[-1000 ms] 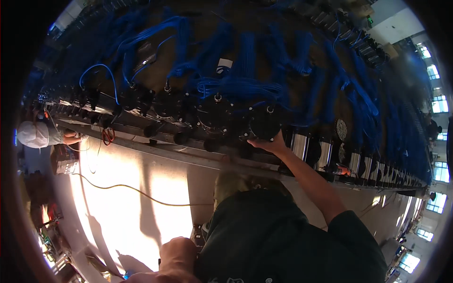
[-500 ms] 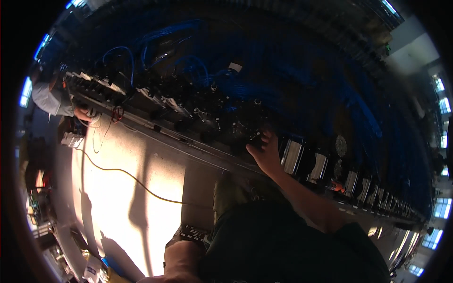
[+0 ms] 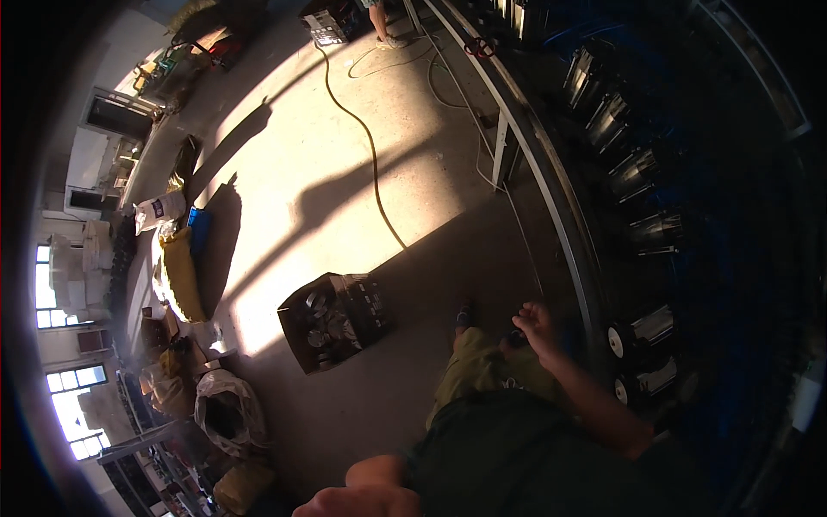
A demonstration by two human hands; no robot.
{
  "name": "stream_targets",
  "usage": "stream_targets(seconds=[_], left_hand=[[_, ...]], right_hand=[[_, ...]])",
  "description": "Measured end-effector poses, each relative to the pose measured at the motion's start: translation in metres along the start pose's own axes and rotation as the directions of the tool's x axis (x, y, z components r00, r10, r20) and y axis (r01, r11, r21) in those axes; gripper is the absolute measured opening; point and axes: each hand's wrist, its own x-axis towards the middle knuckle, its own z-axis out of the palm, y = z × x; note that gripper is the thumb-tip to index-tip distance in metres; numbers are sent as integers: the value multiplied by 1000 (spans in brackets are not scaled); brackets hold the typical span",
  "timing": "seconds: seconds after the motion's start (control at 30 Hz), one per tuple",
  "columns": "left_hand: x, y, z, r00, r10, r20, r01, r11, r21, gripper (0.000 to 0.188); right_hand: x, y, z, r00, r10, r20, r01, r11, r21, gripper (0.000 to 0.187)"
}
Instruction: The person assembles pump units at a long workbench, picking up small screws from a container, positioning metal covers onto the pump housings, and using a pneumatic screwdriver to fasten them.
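Observation:
My right hand [image 3: 536,327] is in front of my body, fingers curled in. Whatever they hold, if anything, is hidden. It hangs beside the metal rail of a long bench [image 3: 560,211], apart from it. My left hand [image 3: 357,501] is low at the bottom edge, partly cut off, and its fingers do not show clearly. Ahead of it on the floor stands an open dark cardboard box [image 3: 366,297] holding several shiny rounded parts [image 3: 323,327]. On the bench to my right, several shiny metal cylinders [image 3: 633,172] lie in a row, with two white-faced wheels [image 3: 615,342] nearer me.
A cable [image 3: 372,142] runs over the sunlit floor. Sacks [image 3: 179,271], a blue item [image 3: 198,228] and an open plastic bag [image 3: 228,414] lie to the left. At the top, part of another person [image 3: 379,19] shows beside a second box [image 3: 326,28].
My view has swung left, away from the bench toward the floor. My right hand has come off the dark parts on the bench, back to my body, and its fingers have curled.

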Motion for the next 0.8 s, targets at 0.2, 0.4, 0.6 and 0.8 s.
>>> stream_targets(seconds=[0.2,0.4,0.6,0.8], left_hand=[[-210,-18,-177,425,-362,-830,896,297,329,32],[-553,53,-426,-166,-125,-978,829,-555,-70,47],[-676,63,-600,309,-93,-946,617,-738,274,88],[-693,35,-707,492,-433,-755,357,-691,629,78]], right_hand=[[-11,67,-3,1000,8,-20,-11,991,-132,26],[-14,150,56,972,140,-191,-159,983,-88,18],[17,265,264,999,-1,43,27,786,-618,23],[112,335,553,714,-121,689,697,208,-686,64]])
